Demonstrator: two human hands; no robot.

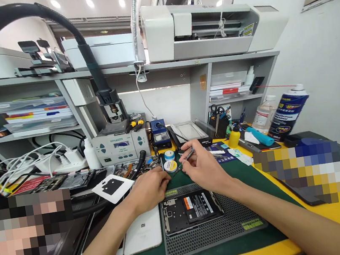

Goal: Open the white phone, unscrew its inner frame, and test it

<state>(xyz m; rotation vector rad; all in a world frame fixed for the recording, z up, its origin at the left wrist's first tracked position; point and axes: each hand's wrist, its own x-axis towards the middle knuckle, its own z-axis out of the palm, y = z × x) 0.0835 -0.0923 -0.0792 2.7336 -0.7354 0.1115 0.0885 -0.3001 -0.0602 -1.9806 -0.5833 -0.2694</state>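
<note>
My right hand (201, 163) pinches a slim grey precision screwdriver (190, 154) above the far part of the green mat; its lower end slants toward my left hand. My left hand (153, 186) is closed, thumb and fingertips together near the mat, and what they hold, if anything, is hidden. Just below both hands lies an opened phone (191, 210), its black battery (199, 207) with an orange label exposed. The phone rests on a grey honeycomb pad (202, 238). Two small round tins, one white-and-yellow (170, 166) and one blue (169, 155), stand beyond my fingertips.
Left of the pad lies a white tablet (142, 233) beside several dark devices. A grey control unit (121, 146) stands behind. On the right are a blue spray can (288, 112), a clear bottle (263, 112) and a yellow bottle (234, 138). A black hose (12, 9) arches overhead.
</note>
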